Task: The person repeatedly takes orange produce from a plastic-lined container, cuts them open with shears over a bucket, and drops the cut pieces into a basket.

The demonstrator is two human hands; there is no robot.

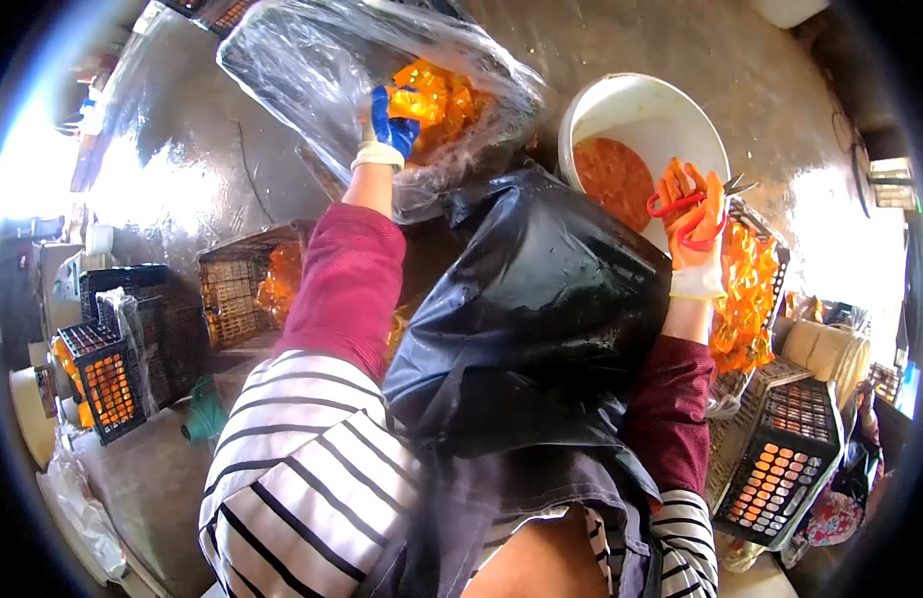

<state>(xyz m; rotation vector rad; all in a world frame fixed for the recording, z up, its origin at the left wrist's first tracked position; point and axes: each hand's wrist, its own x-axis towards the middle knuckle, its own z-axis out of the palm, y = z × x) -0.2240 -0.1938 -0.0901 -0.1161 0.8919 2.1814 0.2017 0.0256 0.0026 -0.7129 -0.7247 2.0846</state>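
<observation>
My left hand [394, 128], in a blue glove with a pale cuff, is closed on a shiny orange-yellow plastic packet [414, 104]. It is over a crate lined with clear plastic sheeting [312, 75], where more crinkled orange packets [449, 108] lie. My right hand [692, 224], in an orange glove, has its fingers through the red handles of a pair of scissors [738, 185], blades pointing right. Just left of that hand stands a white bucket [695, 118] with an orange-red mass [613, 179] at the bottom. What the mass is, I cannot make out.
Beside my right arm is a crate of orange packets [745, 299]. Stacked dark crates [780, 458] stand at lower right, others [108, 384] at far left. A crate [232, 294] sits near my left forearm. A black apron [541, 269] covers my lap. The floor [521, 30] looks wet.
</observation>
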